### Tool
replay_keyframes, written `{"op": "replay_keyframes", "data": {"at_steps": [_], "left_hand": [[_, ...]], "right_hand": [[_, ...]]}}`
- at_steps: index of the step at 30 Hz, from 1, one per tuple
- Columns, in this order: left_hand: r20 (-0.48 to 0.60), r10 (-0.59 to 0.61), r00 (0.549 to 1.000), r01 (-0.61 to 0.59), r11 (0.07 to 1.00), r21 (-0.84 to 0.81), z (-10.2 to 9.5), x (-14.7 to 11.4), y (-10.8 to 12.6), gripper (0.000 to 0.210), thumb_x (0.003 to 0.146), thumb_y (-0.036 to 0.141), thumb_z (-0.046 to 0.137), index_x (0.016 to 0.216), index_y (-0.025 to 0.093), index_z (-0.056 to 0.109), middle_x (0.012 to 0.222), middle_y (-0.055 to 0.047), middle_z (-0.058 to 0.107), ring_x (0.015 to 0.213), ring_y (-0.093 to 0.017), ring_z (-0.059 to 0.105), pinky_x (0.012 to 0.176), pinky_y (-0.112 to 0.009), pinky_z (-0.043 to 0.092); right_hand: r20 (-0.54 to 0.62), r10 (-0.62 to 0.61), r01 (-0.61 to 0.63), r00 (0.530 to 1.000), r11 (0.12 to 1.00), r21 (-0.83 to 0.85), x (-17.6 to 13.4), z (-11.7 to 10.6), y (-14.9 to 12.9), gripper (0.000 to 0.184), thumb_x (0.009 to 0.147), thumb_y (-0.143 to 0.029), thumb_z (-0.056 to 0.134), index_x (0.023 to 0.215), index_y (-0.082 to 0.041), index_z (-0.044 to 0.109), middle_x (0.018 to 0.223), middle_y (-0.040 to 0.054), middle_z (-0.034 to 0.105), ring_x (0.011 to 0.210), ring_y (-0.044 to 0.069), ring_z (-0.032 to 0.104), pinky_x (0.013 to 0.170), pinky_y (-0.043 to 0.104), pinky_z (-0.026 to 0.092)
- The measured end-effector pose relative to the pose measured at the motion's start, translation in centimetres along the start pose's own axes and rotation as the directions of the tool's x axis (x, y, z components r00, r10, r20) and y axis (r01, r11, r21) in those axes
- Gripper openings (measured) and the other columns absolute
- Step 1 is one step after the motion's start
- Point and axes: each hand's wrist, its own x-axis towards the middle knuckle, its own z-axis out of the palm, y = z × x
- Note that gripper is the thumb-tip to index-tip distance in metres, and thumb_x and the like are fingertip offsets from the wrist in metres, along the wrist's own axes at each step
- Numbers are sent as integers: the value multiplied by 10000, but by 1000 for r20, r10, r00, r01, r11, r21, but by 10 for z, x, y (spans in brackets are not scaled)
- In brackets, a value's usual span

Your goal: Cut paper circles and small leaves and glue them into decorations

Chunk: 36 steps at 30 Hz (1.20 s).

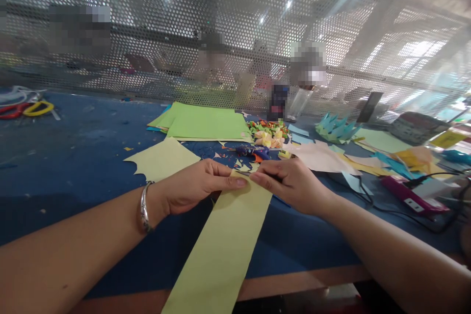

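A long pale yellow paper strip (224, 245) runs from between my hands down past the table's front edge. My left hand (206, 181), with a silver bangle (144, 208) at the wrist, pinches the strip's far end, thumb on top. My right hand (294, 181) is closed at the strip's far right corner, thumb and fingers pressed together. A thin dark sliver shows between the hands along that end; I cannot make out what it is. Beyond my left hand lies a yellow paper sheet (165, 157) with a scalloped edge. Blue-and-orange scissors (253, 152) lie just past my fingers.
Green paper sheets (206, 122) are stacked at the back, beside small folded paper pieces (270, 135). A light-blue spiky paper piece (336, 127) sits further right. A purple power strip (412, 196) with black cables is at right. Red and yellow scissors (37, 108) lie far left.
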Motion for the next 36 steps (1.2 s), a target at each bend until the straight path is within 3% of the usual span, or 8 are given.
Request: {"op": "replay_keyframes", "data": {"at_steps": [26, 33, 36], "left_hand": [[-19, -46, 999, 45, 999, -20, 3, -1, 2, 169, 741, 338, 848, 778, 179, 807, 749, -47, 770, 611, -127, 675, 568, -214, 506], [-21, -60, 998, 61, 998, 26, 3, 0, -1, 168, 782, 340, 807, 755, 175, 796, 736, -48, 767, 572, -132, 670, 544, -218, 500], [-30, -78, 996, 82, 986, 148, -5, -4, 7, 225, 764, 392, 812, 810, 172, 801, 748, -62, 769, 536, -142, 652, 531, -235, 492]], "right_hand": [[-4, -20, 20, 1000, 1000, 11, -2, 3, -1, 466, 1020, -487, 476, 677, -176, 530, 615, -46, 434, 571, 85, 372, 537, 237, 307], [-15, 5, -5, 1000, 1000, 15, 0, 5, 0, 474, 1013, -482, 476, 645, -183, 483, 602, -50, 393, 567, 90, 345, 532, 242, 285], [-53, 37, -35, 998, 999, 21, 0, 4, 1, 480, 1006, -499, 477, 641, -187, 469, 604, -47, 402, 567, 93, 357, 536, 244, 285]]}}
